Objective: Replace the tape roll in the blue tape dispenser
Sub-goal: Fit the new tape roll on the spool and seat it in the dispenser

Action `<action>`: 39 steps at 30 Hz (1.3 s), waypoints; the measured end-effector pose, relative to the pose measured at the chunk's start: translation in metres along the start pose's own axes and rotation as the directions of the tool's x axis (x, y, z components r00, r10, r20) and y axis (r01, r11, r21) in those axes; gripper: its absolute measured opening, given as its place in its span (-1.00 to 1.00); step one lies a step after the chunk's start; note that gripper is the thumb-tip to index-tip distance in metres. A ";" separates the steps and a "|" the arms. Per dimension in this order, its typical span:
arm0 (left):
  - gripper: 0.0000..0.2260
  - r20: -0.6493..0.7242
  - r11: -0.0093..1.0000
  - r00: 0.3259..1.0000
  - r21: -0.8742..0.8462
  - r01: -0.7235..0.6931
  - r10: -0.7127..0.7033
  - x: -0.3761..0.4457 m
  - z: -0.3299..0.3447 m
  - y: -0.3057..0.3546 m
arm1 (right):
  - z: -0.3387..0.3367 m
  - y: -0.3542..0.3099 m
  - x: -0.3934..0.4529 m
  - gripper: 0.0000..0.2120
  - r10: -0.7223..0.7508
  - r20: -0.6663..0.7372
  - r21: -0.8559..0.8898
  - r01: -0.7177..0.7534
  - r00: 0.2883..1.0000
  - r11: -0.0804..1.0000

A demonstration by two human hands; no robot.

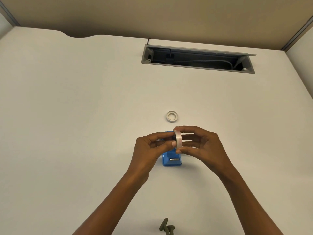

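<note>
White desk (pixel 84 116), an open cable tray (pixel 197 59) recessed at the far side. Blue tape dispenser (pixel 171 161) stands near the middle, partly hidden behind both hands. Right hand (pixel 201 146) pinches a tape roll (pixel 178 140) on edge, thumb low on the rim, fingers over the top. Left hand (pixel 149 148) pinches at the roll's left face, where a dark piece, likely the hub, sits; can't tell if it is seated. Second tape ring (pixel 171 116) lies flat on the desk just beyond the dispenser, apart from it. Roll looks light, stiff, with a smooth glossy outer face that could slip, so the rim edges are the better hold. Small olive object (pixel 166 228) at the near edge, unclear.
</note>
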State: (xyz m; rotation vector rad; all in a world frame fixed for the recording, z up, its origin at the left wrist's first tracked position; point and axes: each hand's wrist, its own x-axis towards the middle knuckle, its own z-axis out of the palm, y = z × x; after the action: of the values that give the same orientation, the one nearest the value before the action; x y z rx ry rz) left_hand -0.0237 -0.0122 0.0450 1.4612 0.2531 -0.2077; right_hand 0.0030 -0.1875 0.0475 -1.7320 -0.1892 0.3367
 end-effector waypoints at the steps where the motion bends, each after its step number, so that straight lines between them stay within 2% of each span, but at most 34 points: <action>1: -0.74 -0.012 1.000 1.000 0.018 0.004 -0.004 0.000 -0.001 -0.001 | 0.000 0.001 0.001 -0.51 -0.011 -0.018 -0.029 0.011 1.000 1.000; 7: -0.70 -0.165 0.996 0.986 0.086 0.023 -0.008 0.005 -0.018 -0.006 | 0.001 0.012 0.009 -0.52 -0.033 -0.116 -0.182 0.011 0.993 0.983; 12: -0.74 -0.177 0.992 0.984 0.125 0.011 0.011 0.009 -0.024 -0.009 | 0.006 0.021 0.017 -0.50 -0.021 -0.142 -0.246 -0.015 0.990 0.969; 19: -0.76 -0.172 0.987 0.985 0.158 -0.001 0.028 0.013 -0.023 -0.013 | 0.007 0.028 0.022 -0.50 -0.044 -0.101 -0.349 0.006 0.994 0.937; 32: -0.78 -0.154 0.984 0.988 0.177 0.008 0.020 0.013 -0.015 -0.020 | 0.010 0.037 0.023 -0.51 -0.007 -0.045 -0.345 -0.009 0.999 0.939; 36: -0.80 -0.155 0.984 0.987 0.180 -0.007 0.035 0.014 -0.010 -0.020 | 0.008 0.038 0.020 -0.40 -0.003 -0.061 -0.279 -0.014 0.998 0.960; 39: -0.80 -0.159 0.983 0.986 0.180 -0.025 0.054 0.016 -0.006 -0.022 | 0.005 0.035 0.018 -0.42 -0.003 -0.092 -0.220 -0.017 0.996 0.975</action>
State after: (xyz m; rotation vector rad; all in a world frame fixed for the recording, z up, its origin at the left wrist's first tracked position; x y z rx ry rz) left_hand -0.0152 -0.0087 0.0188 1.6613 0.3455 -0.0794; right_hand 0.0158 -0.1839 0.0101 -1.9641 -0.1584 0.2473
